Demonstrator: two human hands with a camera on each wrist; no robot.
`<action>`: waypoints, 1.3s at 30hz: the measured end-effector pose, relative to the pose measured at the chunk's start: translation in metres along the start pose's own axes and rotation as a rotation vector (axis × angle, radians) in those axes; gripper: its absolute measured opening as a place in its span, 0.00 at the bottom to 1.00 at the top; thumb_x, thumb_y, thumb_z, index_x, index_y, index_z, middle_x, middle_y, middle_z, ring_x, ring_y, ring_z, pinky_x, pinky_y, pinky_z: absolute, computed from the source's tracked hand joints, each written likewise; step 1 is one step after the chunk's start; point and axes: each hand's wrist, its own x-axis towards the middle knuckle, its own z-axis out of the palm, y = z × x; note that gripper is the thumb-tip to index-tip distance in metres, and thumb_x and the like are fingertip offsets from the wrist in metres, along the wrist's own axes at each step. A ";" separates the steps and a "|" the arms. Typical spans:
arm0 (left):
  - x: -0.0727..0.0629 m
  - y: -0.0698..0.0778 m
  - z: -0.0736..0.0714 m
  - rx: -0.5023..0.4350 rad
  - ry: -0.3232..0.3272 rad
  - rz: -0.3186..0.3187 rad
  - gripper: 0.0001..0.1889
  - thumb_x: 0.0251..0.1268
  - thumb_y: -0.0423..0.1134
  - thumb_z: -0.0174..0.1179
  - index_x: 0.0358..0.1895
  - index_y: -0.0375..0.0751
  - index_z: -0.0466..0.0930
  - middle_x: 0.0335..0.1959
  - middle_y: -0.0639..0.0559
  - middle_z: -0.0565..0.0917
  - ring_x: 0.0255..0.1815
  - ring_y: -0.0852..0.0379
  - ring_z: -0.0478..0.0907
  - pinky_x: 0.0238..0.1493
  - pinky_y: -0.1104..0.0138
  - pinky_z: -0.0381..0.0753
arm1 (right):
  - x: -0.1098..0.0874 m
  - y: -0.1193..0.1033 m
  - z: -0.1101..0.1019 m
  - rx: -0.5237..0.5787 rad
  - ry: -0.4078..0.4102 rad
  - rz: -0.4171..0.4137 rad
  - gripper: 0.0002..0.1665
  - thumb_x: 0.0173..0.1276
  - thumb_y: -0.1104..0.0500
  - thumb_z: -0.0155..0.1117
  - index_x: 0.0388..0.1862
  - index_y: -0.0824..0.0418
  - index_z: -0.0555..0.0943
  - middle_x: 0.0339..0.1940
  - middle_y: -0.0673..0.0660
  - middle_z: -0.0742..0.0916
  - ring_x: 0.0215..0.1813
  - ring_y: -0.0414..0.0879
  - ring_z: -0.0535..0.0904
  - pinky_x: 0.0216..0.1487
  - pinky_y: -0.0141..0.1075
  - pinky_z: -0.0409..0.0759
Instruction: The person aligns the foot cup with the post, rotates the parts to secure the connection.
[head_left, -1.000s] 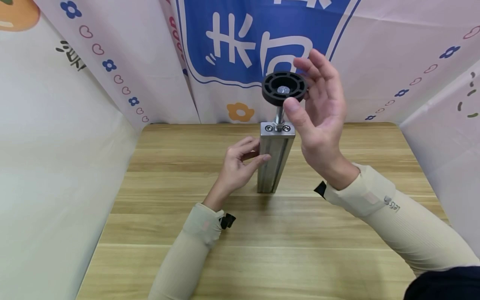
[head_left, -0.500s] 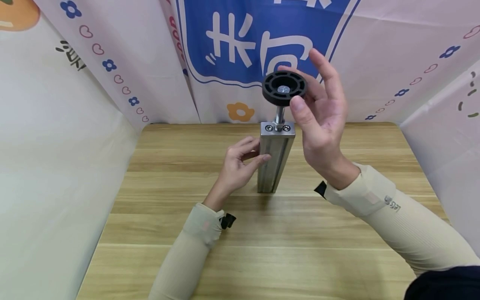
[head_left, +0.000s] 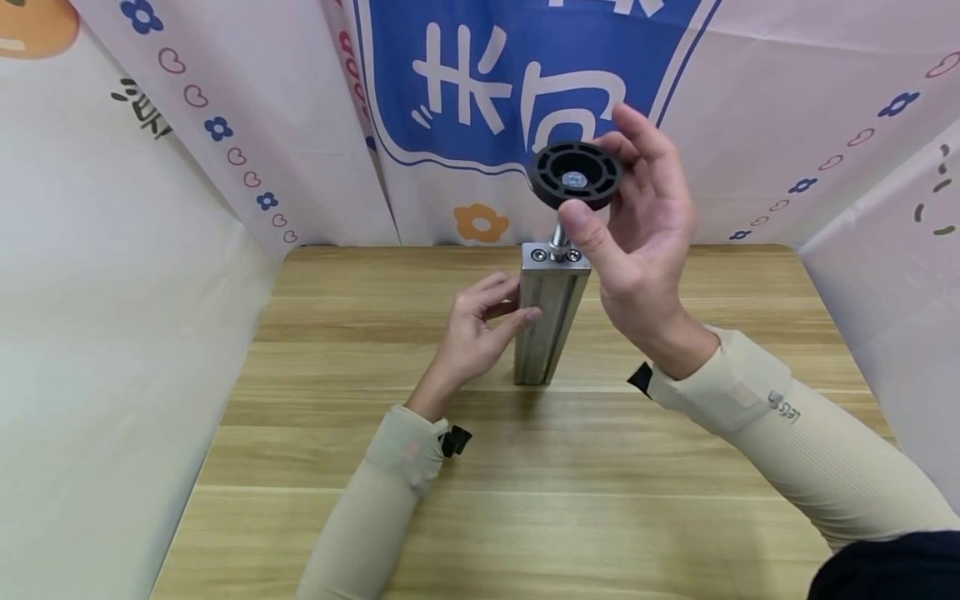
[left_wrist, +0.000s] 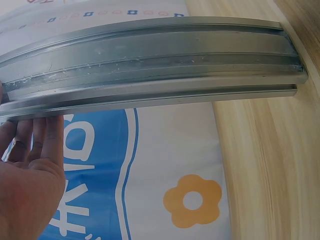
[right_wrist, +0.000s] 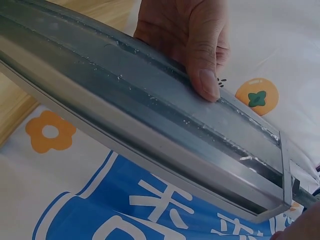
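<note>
A silver aluminium profile (head_left: pixel 551 321) stands upright on the wooden table (head_left: pixel 525 500). A metal stem (head_left: pixel 557 238) rises from its top end and carries a black round foot disc (head_left: pixel 575 173). My right hand (head_left: pixel 611 179) grips that disc, thumb at its front rim and fingers curled behind it. My left hand (head_left: pixel 510 302) holds the profile's upper part from the left, thumb on the front face. The left wrist view shows the profile (left_wrist: pixel 150 65) close up with my left fingers (left_wrist: pixel 35 145) against it. In the right wrist view a thumb (right_wrist: pixel 202 60) presses on the profile (right_wrist: pixel 140 125).
Printed fabric walls (head_left: pixel 187 150) close in the table on the left, back and right. A blue panel with white characters (head_left: pixel 487 83) hangs right behind the disc. Only the profile stands on the wood surface.
My right hand went from spread fingers to a closed grip round the disc, which has shifted slightly right. The left hand and the profile have stayed put.
</note>
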 end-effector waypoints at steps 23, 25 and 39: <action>0.001 0.000 0.001 -0.013 0.003 -0.005 0.20 0.69 0.27 0.68 0.63 0.27 0.83 0.49 0.35 0.86 0.49 0.44 0.87 0.57 0.61 0.91 | -0.002 0.003 0.000 0.043 -0.019 -0.017 0.55 0.64 0.44 0.78 0.75 0.76 0.64 0.63 0.65 0.80 0.63 0.55 0.81 0.69 0.40 0.82; 0.001 0.000 0.001 -0.010 0.003 -0.008 0.20 0.68 0.25 0.68 0.63 0.27 0.83 0.49 0.35 0.86 0.49 0.44 0.87 0.57 0.61 0.91 | -0.002 0.002 -0.001 0.084 -0.054 -0.008 0.53 0.67 0.46 0.74 0.77 0.75 0.61 0.66 0.67 0.80 0.64 0.56 0.82 0.69 0.41 0.83; 0.000 0.001 0.000 0.000 -0.001 -0.032 0.20 0.69 0.26 0.67 0.63 0.28 0.83 0.49 0.36 0.86 0.50 0.43 0.88 0.58 0.61 0.91 | -0.004 -0.003 0.001 0.083 -0.058 0.062 0.32 0.75 0.73 0.42 0.77 0.75 0.61 0.61 0.62 0.85 0.63 0.54 0.84 0.70 0.43 0.84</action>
